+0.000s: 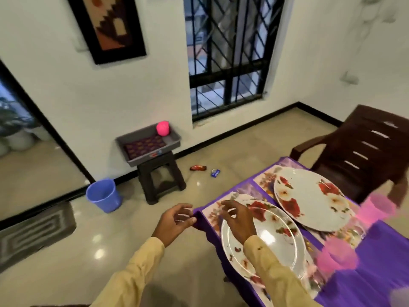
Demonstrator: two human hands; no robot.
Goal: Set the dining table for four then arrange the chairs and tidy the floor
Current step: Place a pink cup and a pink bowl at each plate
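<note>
Two white plates with red flowers lie on floral placemats on the purple-covered table [380,273]: the near plate [276,235] and the far plate [309,202]. My right hand [238,218] hovers over the near plate's left rim, fingers loosely curled and holding nothing. My left hand [174,220] hangs just off the table's corner, fingers relaxed and empty. Two pink cups, one [338,255] near and one [378,207] farther, stand blurred beside the plates. A brown plastic chair [363,149] stands at the table's far side.
A grey tray [172,140] with a folded mat and a pink cup [162,128] sits on a dark stool [161,180] by the wall. Two wrappers, one red [198,167] and one blue [215,173], lie on the floor. A blue bin [104,194] and a doormat [35,233] are to the left.
</note>
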